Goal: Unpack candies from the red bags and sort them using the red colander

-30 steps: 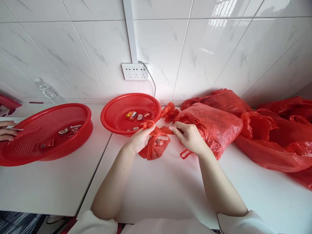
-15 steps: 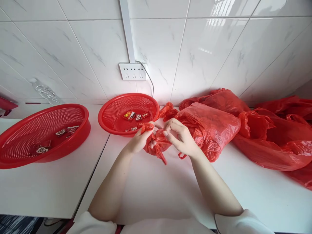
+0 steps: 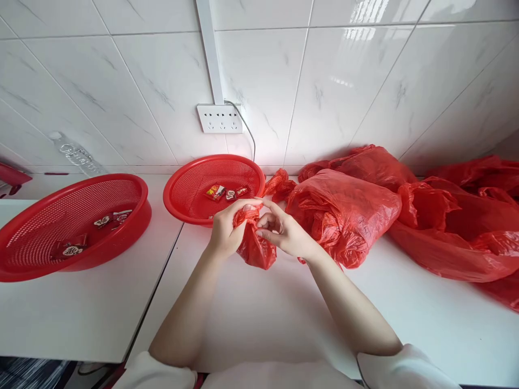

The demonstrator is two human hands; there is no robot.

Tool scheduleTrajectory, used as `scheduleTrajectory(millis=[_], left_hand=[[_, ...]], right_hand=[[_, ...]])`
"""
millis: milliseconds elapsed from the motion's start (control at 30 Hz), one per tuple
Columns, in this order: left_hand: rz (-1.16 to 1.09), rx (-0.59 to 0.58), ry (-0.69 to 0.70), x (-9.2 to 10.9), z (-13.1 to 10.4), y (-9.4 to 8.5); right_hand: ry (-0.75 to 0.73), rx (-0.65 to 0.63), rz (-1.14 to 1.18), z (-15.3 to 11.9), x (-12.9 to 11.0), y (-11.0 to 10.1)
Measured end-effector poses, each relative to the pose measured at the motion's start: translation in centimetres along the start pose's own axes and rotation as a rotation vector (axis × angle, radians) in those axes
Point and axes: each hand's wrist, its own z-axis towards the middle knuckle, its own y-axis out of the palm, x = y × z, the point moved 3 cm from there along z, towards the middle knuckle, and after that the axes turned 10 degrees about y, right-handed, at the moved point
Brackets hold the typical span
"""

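Between my hands, above the white table, is a small red plastic bag (image 3: pixel 258 249) with its neck bunched up. My left hand (image 3: pixel 227 227) is wrapped round the bag's gathered top from the left. From the other side, my right hand (image 3: pixel 284 229) pinches the bag's side near the neck with thumb and curled fingers. The fingertips of both hands meet at the top of the bag. Just behind them stands a round red mesh basket (image 3: pixel 190 178) with several small wrapped packets (image 3: pixel 215 192) in it. What the small bag contains is hidden.
A second red basket (image 3: pixel 138 189) with a few packets stands at the left. Full red plastic bags (image 3: pixel 357 208) lie to the right, with an open red bag (image 3: pixel 458 259) beyond. A plastic bottle (image 3: pixel 77 154) leans on the tiled wall near a power socket (image 3: pixel 220 119).
The small bag has turned in my hands, its loose end no longer dangling. My left hand has moved up and over its top, and my right hand has shifted slightly left onto it.
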Motion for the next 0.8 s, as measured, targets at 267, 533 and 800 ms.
scheduleTrajectory(millis=[267, 533, 800], left_hand=[[-0.230, -0.015, -0.046, -1.1, 0.1, 1.1], [0.292, -0.066, 0.061, -0.1, 0.5, -2.4], [0.507, -0.192, -0.207, -0.7, 0.5, -5.3]], right_hand=[[0.103, -0.005, 0.099, 0.4, 0.4, -0.4], [-0.058, 0.254, -0.442, -2.2, -3.3, -4.6], [-0.013, 0.173, -0.616, -4.9, -4.5, -8.7]])
